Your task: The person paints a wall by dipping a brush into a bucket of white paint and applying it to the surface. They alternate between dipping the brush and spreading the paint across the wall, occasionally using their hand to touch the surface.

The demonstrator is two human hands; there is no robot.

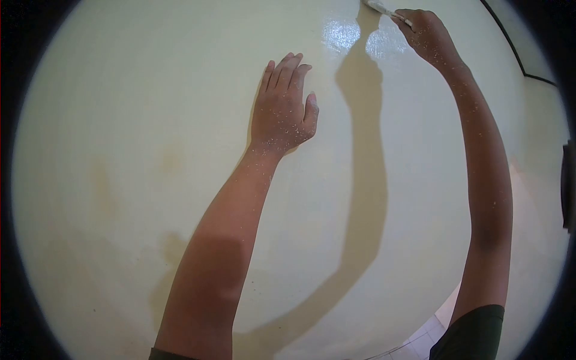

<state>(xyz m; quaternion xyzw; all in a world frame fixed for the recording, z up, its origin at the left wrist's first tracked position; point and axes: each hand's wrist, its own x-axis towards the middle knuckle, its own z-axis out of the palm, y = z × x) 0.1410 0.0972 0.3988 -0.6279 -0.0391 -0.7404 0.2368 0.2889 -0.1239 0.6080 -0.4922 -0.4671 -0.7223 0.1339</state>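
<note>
My left hand (282, 111) lies on the pale cream wall (192, 108), its fingers stretched upward and its thumb apart. It holds nothing. Up at the top right, my right hand (427, 37) is closed round the thin, whitish handle of a paintbrush (384, 8). The brush points up and left, and its far end is cut off by the top of the view. Just below it, a wet, glossy patch (342, 36) shines on the wall. Pale specks dot both hands and forearms.
A dark line (507, 42) bends across the surface at the upper right. Beyond my right arm, a dark object (566, 186) shows at the right edge. Light floor tiles (423, 342) appear at the bottom right. The shadow of an arm falls along the wall.
</note>
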